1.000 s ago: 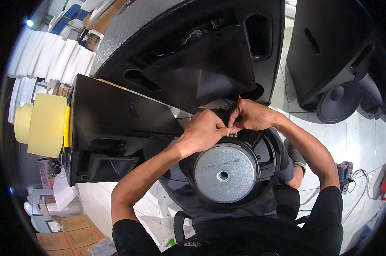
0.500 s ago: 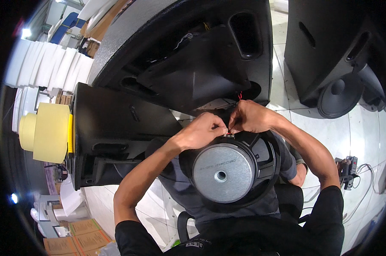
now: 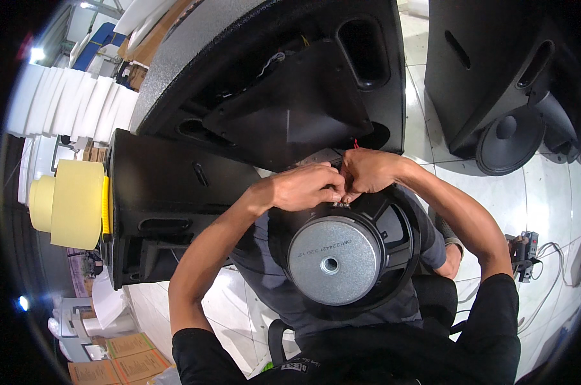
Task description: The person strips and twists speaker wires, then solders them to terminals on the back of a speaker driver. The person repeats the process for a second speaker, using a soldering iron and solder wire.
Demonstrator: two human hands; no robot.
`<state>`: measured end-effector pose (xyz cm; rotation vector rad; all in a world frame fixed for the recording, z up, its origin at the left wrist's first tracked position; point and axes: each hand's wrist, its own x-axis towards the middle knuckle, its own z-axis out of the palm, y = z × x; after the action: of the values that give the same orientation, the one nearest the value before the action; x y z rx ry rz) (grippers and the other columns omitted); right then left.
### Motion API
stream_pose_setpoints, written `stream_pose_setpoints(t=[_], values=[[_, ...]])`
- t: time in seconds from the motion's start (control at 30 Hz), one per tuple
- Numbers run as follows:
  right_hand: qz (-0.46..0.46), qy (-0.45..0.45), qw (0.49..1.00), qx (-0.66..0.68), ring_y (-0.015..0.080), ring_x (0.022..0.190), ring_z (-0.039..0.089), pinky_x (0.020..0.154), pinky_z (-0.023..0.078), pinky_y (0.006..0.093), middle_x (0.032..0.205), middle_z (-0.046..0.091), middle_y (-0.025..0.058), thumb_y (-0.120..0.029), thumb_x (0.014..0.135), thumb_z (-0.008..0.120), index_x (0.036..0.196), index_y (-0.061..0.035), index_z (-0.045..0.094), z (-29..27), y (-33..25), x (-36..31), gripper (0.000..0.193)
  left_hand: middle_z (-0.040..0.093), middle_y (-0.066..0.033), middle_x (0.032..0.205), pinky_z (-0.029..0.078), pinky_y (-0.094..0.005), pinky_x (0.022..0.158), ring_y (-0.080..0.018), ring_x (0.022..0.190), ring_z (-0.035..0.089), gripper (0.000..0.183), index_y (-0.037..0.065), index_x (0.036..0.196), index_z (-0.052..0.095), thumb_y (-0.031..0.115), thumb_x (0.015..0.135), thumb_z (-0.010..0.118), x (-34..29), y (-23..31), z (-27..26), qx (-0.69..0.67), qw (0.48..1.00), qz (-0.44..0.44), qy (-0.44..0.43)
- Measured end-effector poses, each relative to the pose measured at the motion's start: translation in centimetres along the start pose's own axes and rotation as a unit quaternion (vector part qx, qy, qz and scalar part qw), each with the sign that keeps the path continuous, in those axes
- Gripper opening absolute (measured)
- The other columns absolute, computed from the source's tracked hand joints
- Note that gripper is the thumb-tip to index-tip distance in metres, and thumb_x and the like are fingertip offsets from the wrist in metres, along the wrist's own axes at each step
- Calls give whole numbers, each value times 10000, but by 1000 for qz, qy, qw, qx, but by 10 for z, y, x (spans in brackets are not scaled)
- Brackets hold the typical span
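Note:
A loudspeaker driver lies across my lap with its round grey magnet facing up. At its far rim sits a small metal terminal. Just over that terminal, my left hand is closed in a pinch; what lies between its fingertips is hidden. My right hand meets it there, also pinched, fingertips touching or nearly touching the left ones. A red wire runs from the cabinet's opening into my right hand. Beyond both hands lies a large black speaker cabinet, its open side toward me.
Another black cabinet stands at the left, with yellow tape rolls on it. At the right are a further cabinet and a round black speaker. A power strip with cables lies on the tiled floor. Cardboard boxes sit lower left.
My left hand has turned and drawn closer to the right one over the terminal. My right hand has shifted slightly left, its fingers more bunched. The driver stays on my lap.

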<state>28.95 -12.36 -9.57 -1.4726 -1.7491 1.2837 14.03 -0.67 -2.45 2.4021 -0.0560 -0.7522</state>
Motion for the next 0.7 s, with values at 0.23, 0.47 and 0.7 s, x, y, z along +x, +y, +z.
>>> stream_pose_setpoints(t=[0.23,0.47,0.7], values=[[22,22,998,48,247,710,670,699,511,358,787,714,184,-121,702,784,840,20,754,3,3,-6,199,649,-109,977,480,-382,838,-220,955,610,244,25,1074,631,239,990,551,0,-4,1,-108,994,-17,-21],[30,14,998,55,211,752,682,727,517,337,823,731,168,-67,711,732,899,6,762,4,1,-6,204,650,-44,909,473,-310,753,-116,824,555,191,23,1034,667,190,952,624,-6,-10,4,-172,982,-73,-13],[42,20,997,59,212,774,692,730,519,325,831,732,169,-69,713,740,901,-1,765,3,-1,-8,201,681,-45,902,498,-292,750,-125,772,576,192,35,1049,715,159,913,660,0,-16,0,-158,986,-46,-24]])
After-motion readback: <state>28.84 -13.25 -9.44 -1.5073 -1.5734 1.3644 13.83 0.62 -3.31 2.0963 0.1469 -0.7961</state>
